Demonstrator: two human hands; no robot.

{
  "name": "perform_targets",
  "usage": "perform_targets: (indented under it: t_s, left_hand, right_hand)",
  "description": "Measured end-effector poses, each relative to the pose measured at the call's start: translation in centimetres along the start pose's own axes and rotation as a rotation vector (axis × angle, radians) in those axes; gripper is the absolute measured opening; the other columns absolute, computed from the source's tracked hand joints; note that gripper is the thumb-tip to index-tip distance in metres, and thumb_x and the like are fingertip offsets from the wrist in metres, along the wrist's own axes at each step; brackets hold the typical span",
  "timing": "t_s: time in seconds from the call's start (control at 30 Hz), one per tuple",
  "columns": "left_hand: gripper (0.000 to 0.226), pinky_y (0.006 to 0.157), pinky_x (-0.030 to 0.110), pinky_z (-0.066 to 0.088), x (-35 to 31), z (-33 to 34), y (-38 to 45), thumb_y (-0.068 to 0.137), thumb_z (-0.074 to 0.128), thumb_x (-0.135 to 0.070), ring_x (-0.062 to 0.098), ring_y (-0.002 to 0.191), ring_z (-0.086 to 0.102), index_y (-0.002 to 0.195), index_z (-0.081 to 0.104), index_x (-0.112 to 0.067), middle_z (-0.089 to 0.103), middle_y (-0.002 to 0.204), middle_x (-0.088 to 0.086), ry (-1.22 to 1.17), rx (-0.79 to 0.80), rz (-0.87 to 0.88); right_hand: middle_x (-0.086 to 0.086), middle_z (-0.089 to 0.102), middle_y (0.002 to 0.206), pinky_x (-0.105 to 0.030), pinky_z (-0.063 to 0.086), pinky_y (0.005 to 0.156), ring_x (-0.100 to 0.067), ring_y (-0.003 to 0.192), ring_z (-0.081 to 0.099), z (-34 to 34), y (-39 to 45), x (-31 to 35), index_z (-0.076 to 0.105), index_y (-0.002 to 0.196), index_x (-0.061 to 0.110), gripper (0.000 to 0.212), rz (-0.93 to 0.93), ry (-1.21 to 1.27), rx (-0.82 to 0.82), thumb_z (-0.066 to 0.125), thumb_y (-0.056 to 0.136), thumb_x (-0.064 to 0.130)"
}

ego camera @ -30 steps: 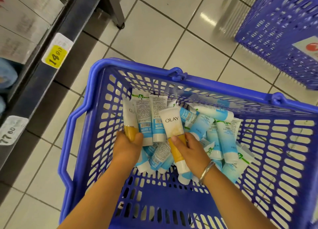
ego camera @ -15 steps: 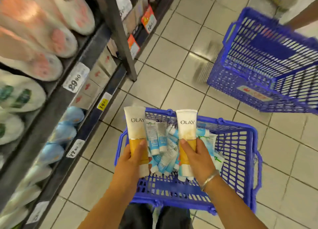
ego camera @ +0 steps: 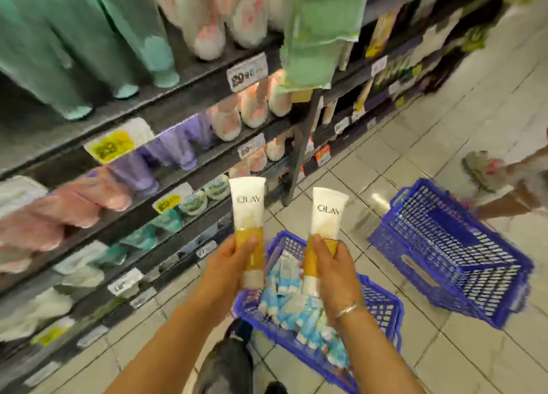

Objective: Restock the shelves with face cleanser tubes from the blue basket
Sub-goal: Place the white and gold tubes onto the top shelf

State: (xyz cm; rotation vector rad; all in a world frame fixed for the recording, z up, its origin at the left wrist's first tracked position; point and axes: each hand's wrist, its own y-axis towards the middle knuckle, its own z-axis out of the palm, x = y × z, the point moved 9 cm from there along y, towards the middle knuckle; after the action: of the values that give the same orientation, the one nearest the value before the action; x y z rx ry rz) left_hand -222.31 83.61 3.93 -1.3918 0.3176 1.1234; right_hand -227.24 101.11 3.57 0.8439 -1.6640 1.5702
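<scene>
The left hand (ego camera: 229,263) holds one Olay tube (ego camera: 248,215), with the fingers wrapped around the yellow lower part of it. The long axis of this tube is nearly vertical in the view, and its flat white crimped end points up and away from the grip, toward the shelves (ego camera: 184,103). The white cap end comes out just below the fingers, near the wrist side.

The right hand (ego camera: 332,270) holds a second Olay tube (ego camera: 326,218) in the same way: the thumb and fingers are closed on the yellow part, the white printed part stands above the grip, and the cap end is below it. This tube leans a little to the right at its top. The two tubes are almost parallel and they do not touch each other. A silver bangle (ego camera: 348,308) sits on the right wrist.

Directly under both hands stands the blue basket (ego camera: 382,304) on the tiled floor (ego camera: 444,364). Inside it lie many small blue-and-white tubes (ego camera: 292,301) in a loose heap, pointing in different directions. To the right of the right hand, well apart, there is a second blue basket (ego camera: 450,254). The shelves beyond the left grip carry blurred packs and price labels (ego camera: 247,71).
</scene>
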Motion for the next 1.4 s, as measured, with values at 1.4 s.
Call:
perform_targets:
  t_s: [1.4]
  left_hand:
    - [0.050, 0.059, 0.024, 0.055, -22.0, -33.7, -78.6, 0.063, 0.067, -0.017, 0.017, 0.077, 0.071, 0.111, 0.053, -0.010, 0.074, 0.091, 0.009, -0.074, -0.631, 1.008]
  right_hand:
    - [0.008, 0.067, 0.074, -0.025, 0.052, 0.061, -0.009, 0.068, 0.065, 30.6, -76.1, 22.8, 0.054, 0.105, 0.028, 0.047, -0.799, 0.162, 1.338, 0.059, 0.067, 0.056]
